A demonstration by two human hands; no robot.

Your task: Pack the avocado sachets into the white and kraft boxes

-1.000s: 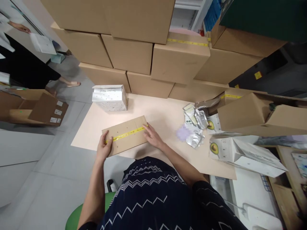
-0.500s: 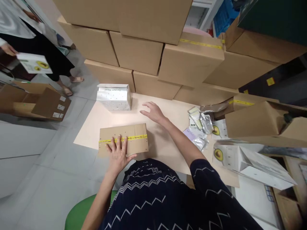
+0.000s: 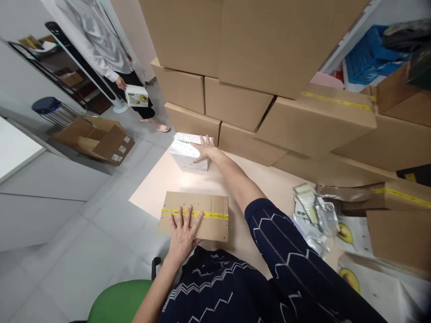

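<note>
My left hand (image 3: pixel 184 232) lies with fingers spread on top of a brown cardboard box (image 3: pixel 215 204) sealed with yellow tape, at the near edge of the table. Farther back, my right hand (image 3: pixel 204 148) is stretched over the right end of a white speckled box (image 3: pixel 188 154). Its fingers are apart and lie on or just above that box; whether they press on it I cannot tell. Part of the white box's top is hidden by the hand.
Large cardboard boxes (image 3: pixel 239 101) are stacked along the table's back. Silver pouches (image 3: pixel 316 213) and avocado-printed packages (image 3: pixel 357 235) lie at the right. A person (image 3: pixel 111 58) holding a printed white box (image 3: pixel 137 96) stands at back left, near an open carton (image 3: pixel 112 146). A green chair (image 3: pixel 117 300) stands behind my left arm.
My right hand has moved left and away from me, from bare table to the white box. My left hand stays on the brown box. The view has swung left.
</note>
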